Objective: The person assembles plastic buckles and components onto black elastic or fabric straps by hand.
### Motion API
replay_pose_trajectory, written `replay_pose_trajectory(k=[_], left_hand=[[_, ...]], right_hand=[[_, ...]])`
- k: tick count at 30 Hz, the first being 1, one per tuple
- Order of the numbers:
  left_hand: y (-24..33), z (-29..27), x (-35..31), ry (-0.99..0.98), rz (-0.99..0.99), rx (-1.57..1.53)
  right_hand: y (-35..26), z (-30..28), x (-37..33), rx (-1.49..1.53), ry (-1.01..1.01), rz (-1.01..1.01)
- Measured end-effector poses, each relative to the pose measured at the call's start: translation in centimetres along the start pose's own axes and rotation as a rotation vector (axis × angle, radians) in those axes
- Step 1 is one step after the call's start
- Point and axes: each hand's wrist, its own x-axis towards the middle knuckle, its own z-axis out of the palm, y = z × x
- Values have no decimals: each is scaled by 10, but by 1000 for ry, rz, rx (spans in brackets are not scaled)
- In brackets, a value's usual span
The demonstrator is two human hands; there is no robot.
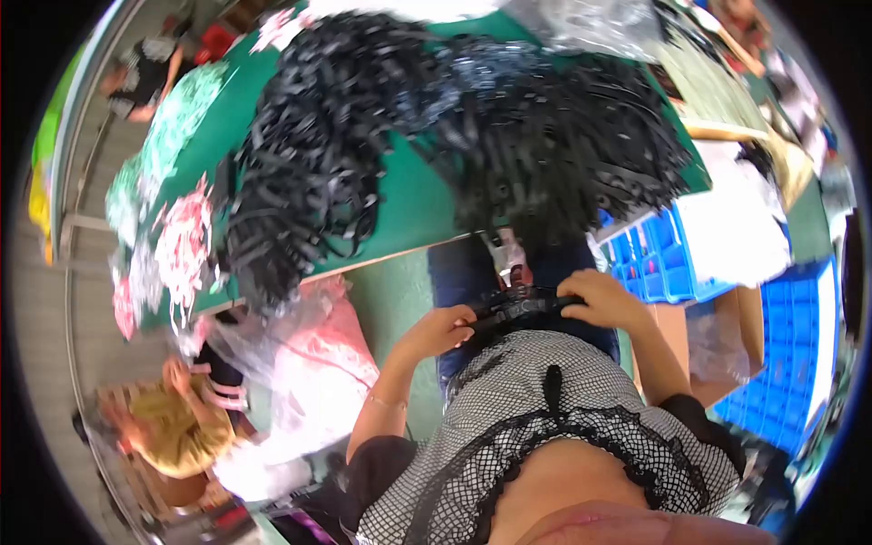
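Observation:
A black strap (530, 310) with a bulkier, buckle-like middle stretches across my lap, just short of the table edge. My left hand (440, 330) is closed round one end of it. At the other end my right hand (599, 299) pinches it between thumb and fingers. Just beyond the strap is a small clear and dark red thing (516, 269) that I cannot make out. Large heaps of loose black straps (563, 136) cover much of the green table (416, 195) in front of me, some hanging over its edge.
Mint green straps (184, 113) and pink straps (184, 245) lie at the table's left. A plastic bag of pink material (322, 354) stands below. To the right are blue crates (786, 354) and a cardboard box (749, 331). A person (182, 427) sits at left; others are farther off.

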Motion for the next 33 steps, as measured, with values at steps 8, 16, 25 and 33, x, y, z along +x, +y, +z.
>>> replay_pose_trajectory(k=[8,16,25,33], left_hand=[[-28,-8,-27,359,325,568],[68,-82,13,864,626,-4],[111,-122,86,1177,259,543],[111,-117,85,1129,223,590]], right_hand=[[-25,11,24,-95,12,-136],[-90,-52,62,145,0,-362],[-103,-81,156,-221,518,-351],[-91,-79,243,-461,572,43]])
